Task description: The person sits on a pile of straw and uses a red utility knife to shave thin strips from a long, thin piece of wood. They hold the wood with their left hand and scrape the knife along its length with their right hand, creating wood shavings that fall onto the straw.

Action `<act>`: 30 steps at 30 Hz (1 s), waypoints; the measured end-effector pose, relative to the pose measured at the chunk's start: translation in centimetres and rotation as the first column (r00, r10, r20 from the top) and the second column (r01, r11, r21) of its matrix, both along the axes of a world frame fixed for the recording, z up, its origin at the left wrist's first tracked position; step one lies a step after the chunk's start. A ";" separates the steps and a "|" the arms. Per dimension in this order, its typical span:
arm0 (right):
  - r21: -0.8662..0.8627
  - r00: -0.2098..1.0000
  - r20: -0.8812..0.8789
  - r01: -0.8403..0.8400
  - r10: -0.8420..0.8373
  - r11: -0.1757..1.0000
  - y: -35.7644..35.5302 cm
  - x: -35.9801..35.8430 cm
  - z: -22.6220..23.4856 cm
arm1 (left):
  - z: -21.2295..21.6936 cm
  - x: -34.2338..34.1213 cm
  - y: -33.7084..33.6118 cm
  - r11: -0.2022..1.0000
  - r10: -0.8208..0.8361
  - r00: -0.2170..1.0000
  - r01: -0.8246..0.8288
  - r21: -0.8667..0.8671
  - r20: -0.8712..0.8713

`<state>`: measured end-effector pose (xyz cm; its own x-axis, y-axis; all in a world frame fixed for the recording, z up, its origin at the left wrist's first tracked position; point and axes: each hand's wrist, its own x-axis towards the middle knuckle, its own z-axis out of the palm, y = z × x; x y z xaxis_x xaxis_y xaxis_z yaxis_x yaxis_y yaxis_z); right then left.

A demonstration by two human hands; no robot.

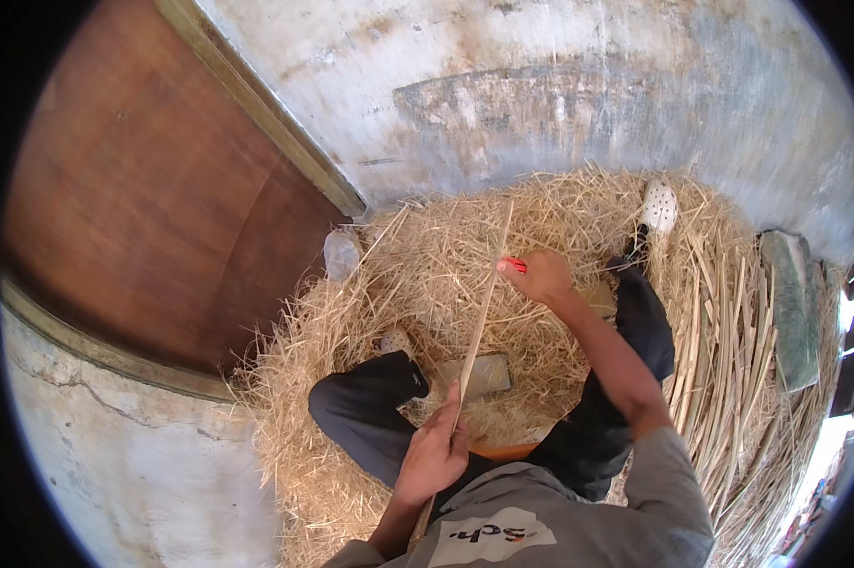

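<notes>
A long, pale strip of split bamboo or cane (481,327) slants up and away from my lap, over the shavings. My left hand (435,452) is closed round its lower part, close to my left thigh. Farther along the strip, near its far end, my right hand (546,277) grips a small red-handled tool (515,264) against it. The tool's blade or working edge is hidden by the fingers and the strip.
Curly shavings (446,251) heap all round my legs. A flat block (487,375) lies between my feet. To the right are long split strips (716,341) and a greenish stone slab (791,312). A clear plastic bag (341,255) sits by the brown door (162,189); a stained wall (541,104) stands ahead.
</notes>
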<state>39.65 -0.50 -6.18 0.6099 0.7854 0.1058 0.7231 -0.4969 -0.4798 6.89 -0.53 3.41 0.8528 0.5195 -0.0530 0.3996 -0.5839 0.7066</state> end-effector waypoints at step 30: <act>0.236 0.975 0.179 0.088 -0.132 0.968 0.1 5.5 -4.7 | -0.8 -2.3 -0.8 0.986 -0.045 0.999 0.046 -0.157 0.008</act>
